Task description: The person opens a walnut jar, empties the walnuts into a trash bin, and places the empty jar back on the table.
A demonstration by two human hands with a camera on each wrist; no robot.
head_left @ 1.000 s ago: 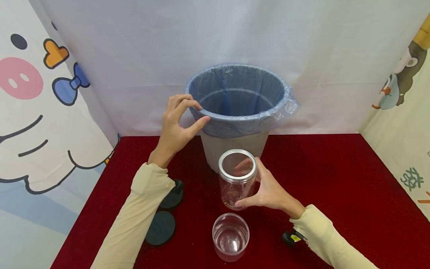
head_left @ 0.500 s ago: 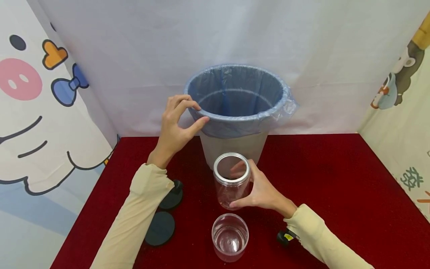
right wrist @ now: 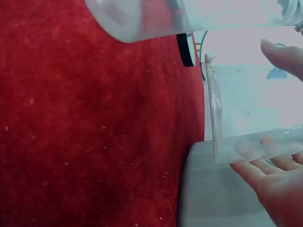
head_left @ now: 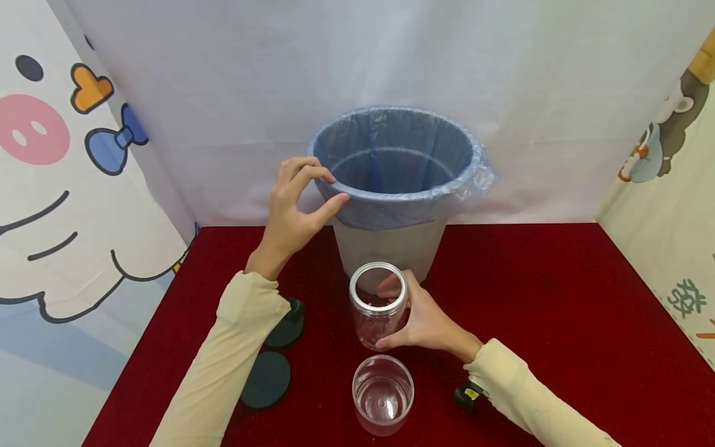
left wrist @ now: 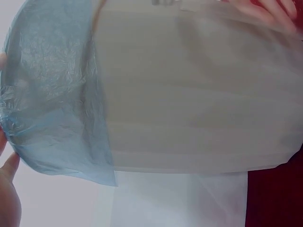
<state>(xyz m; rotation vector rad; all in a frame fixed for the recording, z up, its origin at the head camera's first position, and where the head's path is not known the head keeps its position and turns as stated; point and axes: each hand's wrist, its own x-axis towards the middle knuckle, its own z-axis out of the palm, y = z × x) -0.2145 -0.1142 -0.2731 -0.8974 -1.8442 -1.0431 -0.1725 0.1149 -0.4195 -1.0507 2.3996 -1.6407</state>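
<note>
My left hand (head_left: 290, 211) pinches the front-left rim of a pale trash can (head_left: 391, 245), thumb outside and fingers over the edge. A thin blue bag (head_left: 380, 214) lines the can and folds down over its rim. In front of the can my right hand (head_left: 430, 326) grips a clear jar (head_left: 368, 326) with a silver rim, thumb on its near side and fingers round the far side. Small brownish bits show at the jar's bottom edge; in the right wrist view it stands off the cloth. Nearer me stands a clear open cup (head_left: 382, 428).
Two dark round discs (head_left: 267, 380), one with a knob, lie on the red cloth (head_left: 536, 298) to the left, partly under the left sleeve. A white curtain (head_left: 246, 105) hangs behind the can; printed cartoon panels (head_left: 84, 211) flank the sides.
My right hand has shifted left and a little nearer with the jar, which now hangs just behind the cup. The left hand stays at the can's rim.
</note>
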